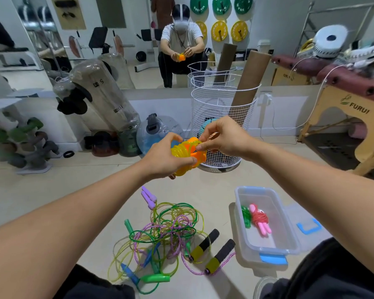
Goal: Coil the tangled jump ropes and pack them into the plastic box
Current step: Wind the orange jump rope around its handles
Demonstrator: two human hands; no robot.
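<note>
Above the clear plastic box (pixel 289 225), gripped by left hand (pixel 164 159) and pinched by right hand (pixel 221 140): yellow coiled jump rope on orange handles (pixel 185 155), likely to spring loose if the tail slips untucked.

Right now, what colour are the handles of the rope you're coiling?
Orange handles, head view.

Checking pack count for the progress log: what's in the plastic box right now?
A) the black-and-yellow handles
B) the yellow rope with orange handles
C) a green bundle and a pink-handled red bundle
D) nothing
C: the plastic box holds a green bundle and a red bundle with pink handles; the yellow rope with orange handles is up in both hands.
</note>
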